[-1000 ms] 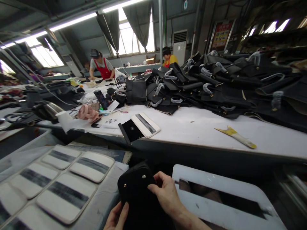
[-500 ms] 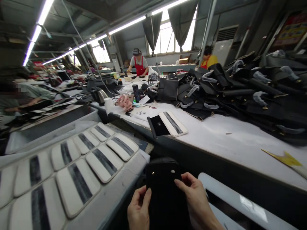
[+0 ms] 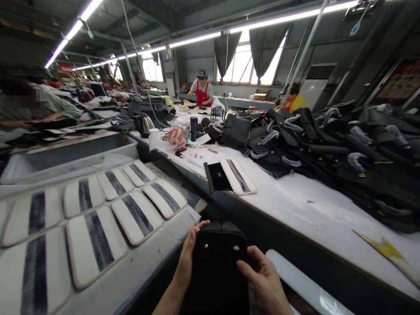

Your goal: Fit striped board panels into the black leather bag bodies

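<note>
A black bag piece (image 3: 219, 275) with rounded top corners is held upright in front of me; its kind is not fully clear. Two small shiny studs sit near its top edge. My left hand (image 3: 187, 258) grips the left edge, its fingers reaching behind the top left corner. On the opposite side my right hand (image 3: 264, 275) pinches the right edge, thumb in front, just below the right stud. The lower end of the piece runs out of view. Beyond it, a black piece joined to a white panel with a dark stripe (image 3: 238, 177) lies at the worktable's edge.
White panels with dark stripes (image 3: 95, 240) lie in rows on the left table. Black bags (image 3: 315, 144) are heaped on the right of the white worktable (image 3: 295, 205). A yellow-marked strip (image 3: 387, 251) lies near its edge. A co-worker in a red apron (image 3: 201, 92) stands farther back.
My left hand has slid up the left edge to the top corner of the black piece. My right hand keeps its pinch, slightly lower in view. The camera has turned a little.
</note>
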